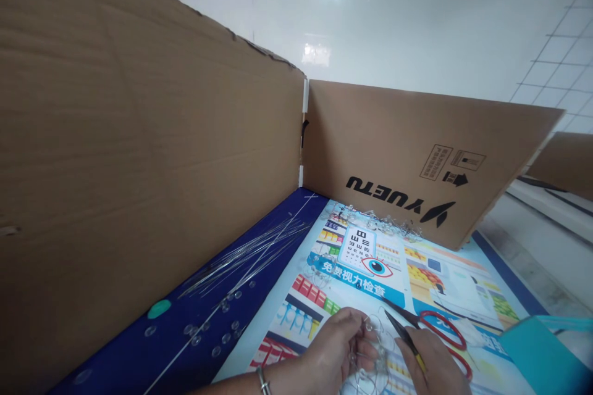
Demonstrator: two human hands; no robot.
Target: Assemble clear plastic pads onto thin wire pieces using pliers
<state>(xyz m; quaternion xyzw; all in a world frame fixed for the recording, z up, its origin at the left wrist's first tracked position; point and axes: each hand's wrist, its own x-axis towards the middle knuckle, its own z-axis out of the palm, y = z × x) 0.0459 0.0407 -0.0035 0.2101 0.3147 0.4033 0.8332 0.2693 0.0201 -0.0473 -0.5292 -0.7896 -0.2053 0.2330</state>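
Observation:
My left hand (340,342), wearing a metal bracelet (263,380), has its fingers curled around a tangle of thin wire with clear beads (370,324). Loops of the wire hang below the fingers. In my right hand (433,365) is a pair of pliers (407,340) with dark jaws and a yellow-and-black handle. The jaws point toward the wire, just right of the left hand; whether they touch it I cannot tell. Red-handled scissors (442,328) lie on the printed sheet (287,296), partly behind my right hand.
Straight wires (250,256) lie along the blue strip at left, near loose clear beads (225,338) and a green round piece (159,308). Cardboard walls (185,136) stand left and behind. Coiled, beaded wire pieces (389,222) sit against the back wall. A teal object (542,352) is at right.

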